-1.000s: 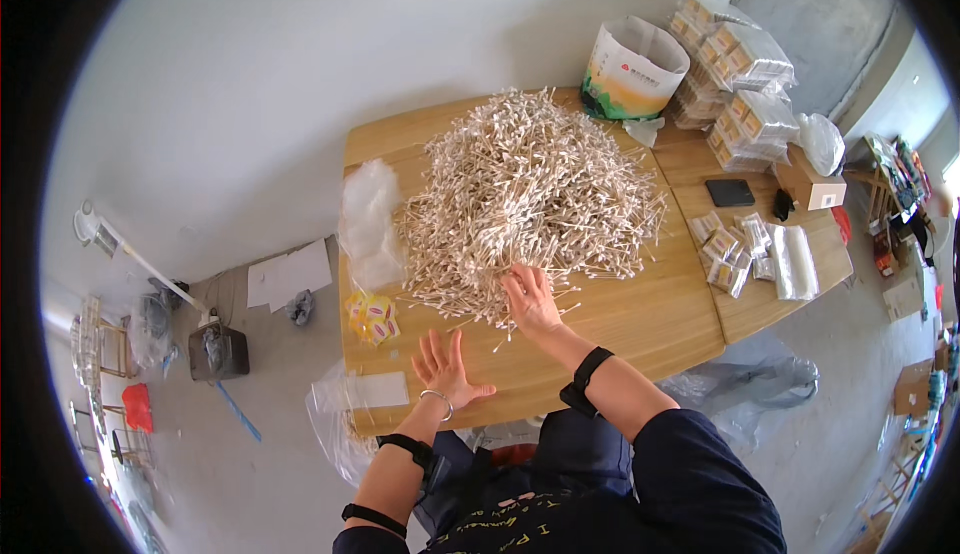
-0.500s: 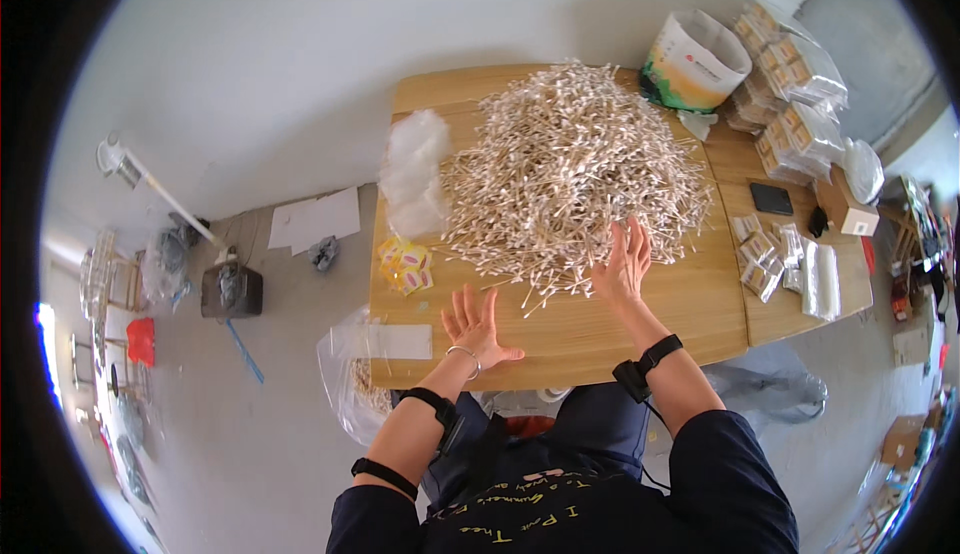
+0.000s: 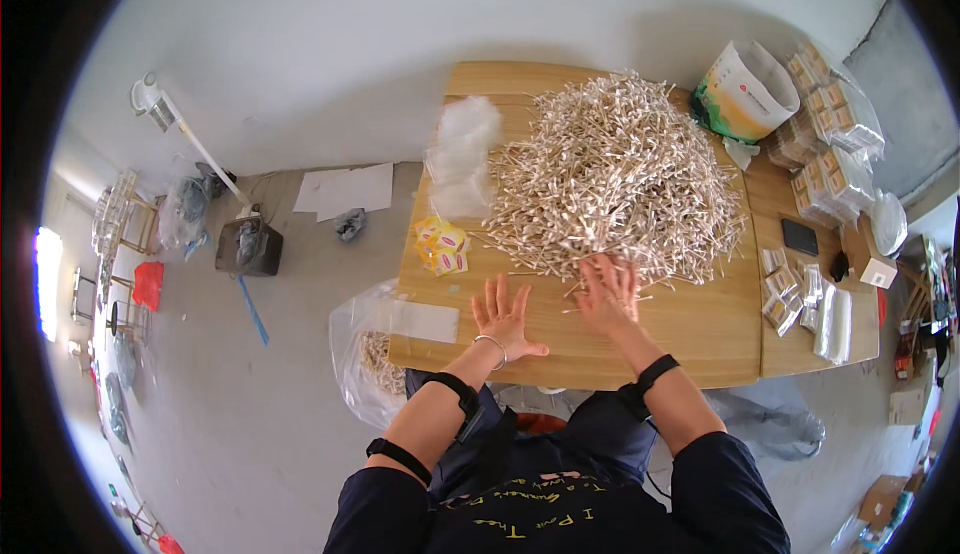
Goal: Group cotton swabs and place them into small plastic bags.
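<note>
A large heap of cotton swabs [image 3: 620, 174] with pale sticks covers much of the wooden table [image 3: 680, 339]. Against its near edge lies my right hand [image 3: 608, 296], fingers spread and fingertips touching the swabs, holding nothing that I can see. My left hand [image 3: 505, 322] is spread open, palm down over the bare wood near the front left, apart from the heap. Close to it are a white card [image 3: 425, 321] and a small pile of yellow-and-white printed packets [image 3: 442, 247]. Behind these lie clear plastic bags [image 3: 465, 154].
A printed white bucket-like bag [image 3: 745, 94] stands at the back right. Beside it rise stacks of wrapped boxes [image 3: 835, 109]. Small packs [image 3: 780, 289] and a dark phone [image 3: 799, 236] lie on the right-hand table. A plastic sack of swabs [image 3: 375, 359] hangs by the left corner.
My head view has shifted, so the table sits farther right. My right hand has come back from over the heap to its near edge. My left hand stays spread.
</note>
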Demonstrator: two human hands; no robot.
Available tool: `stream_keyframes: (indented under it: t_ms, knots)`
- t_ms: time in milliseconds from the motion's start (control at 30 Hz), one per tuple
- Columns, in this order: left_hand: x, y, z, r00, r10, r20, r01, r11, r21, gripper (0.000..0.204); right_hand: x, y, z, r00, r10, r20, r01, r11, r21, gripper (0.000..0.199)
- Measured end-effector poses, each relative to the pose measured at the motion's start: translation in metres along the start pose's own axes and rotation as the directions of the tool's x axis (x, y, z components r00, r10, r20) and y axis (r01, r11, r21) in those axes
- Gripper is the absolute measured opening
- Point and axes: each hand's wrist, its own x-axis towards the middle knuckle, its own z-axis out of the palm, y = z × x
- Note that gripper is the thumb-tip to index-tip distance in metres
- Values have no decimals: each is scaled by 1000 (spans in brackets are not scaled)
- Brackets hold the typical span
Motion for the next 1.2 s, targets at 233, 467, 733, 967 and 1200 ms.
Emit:
stream_keyframes:
  t_ms: [233, 467, 733, 967, 1200]
  knots:
    - [-5, 1, -3, 1000, -3, 1, 3, 1000, -30, 127, 10, 6, -21, 982, 92, -167, -98, 995, -28, 64]
    - [-1, -3, 2, 999, 8, -31, -8, 1000, -16, 128, 19, -15, -12, 973, -7, 229, 17, 999, -41, 59]
    - [1, -3, 4, 999, -4, -34, 2, 999, -41, 129, -23, 41, -38, 998, 29, -57, -30, 999, -17, 49]
    - [-3, -4, 3, 998, 0, -62, -1, 1000, -15, 129, -64, 12, -5, 947, 280, -158, -263, 957, 122, 65]
    - [-4, 1, 1, 999, 10, -45, -11, 1000, -29, 124, -24, -35, 5, 999, -52, 10, 44, 926, 375, 65]
